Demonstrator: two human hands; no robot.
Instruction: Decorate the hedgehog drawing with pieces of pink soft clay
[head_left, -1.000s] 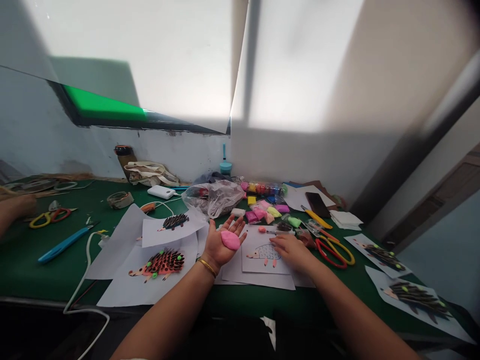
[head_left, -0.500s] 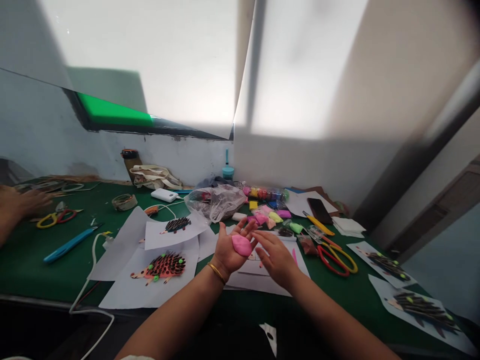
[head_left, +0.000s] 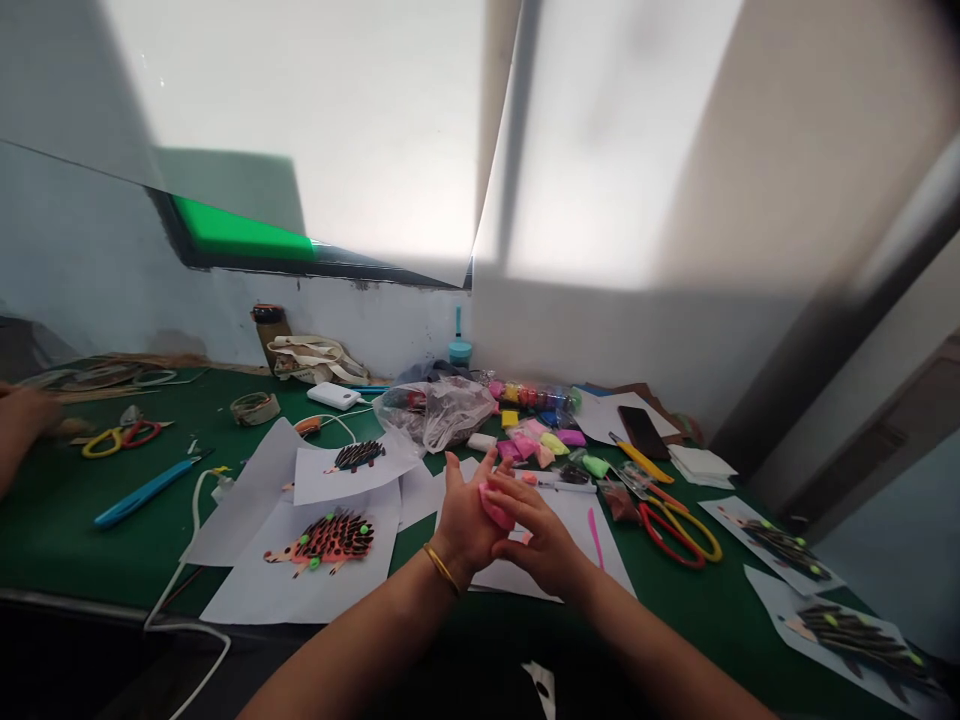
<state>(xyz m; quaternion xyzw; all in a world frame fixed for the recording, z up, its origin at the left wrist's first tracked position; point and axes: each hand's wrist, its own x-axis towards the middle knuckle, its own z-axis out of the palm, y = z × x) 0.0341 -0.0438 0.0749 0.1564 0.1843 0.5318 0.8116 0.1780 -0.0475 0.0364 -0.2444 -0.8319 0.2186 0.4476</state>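
My left hand (head_left: 461, 525) is held palm up with its fingers stretched, and a flat pink piece of modelling clay (head_left: 495, 508) rests across the palm. The fingers of my right hand (head_left: 549, 540) curl over the clay's right side and grip it, covering part of it. Beneath both hands lie white paper sheets (head_left: 611, 560) with a slim pink plastic tool (head_left: 595, 535) on top. A white pen (head_left: 566, 485) lies just beyond the hands. To their left is a printed hedgehog picture (head_left: 330, 540) decorated with dark and green bits.
Small packs of coloured clay (head_left: 551, 440) and a plastic bag (head_left: 442, 415) are behind the hands. On the right are red-and-yellow scissors (head_left: 679, 530), a yellow cutter (head_left: 641, 460) and a phone (head_left: 643, 430). Another person's hand (head_left: 22, 415) is at far left, near other scissors (head_left: 120, 437).
My right hand has moved left onto the pink clay, which now stands tilted and partly covered. My left palm has turned toward the right hand. The other person's hand shifted left.
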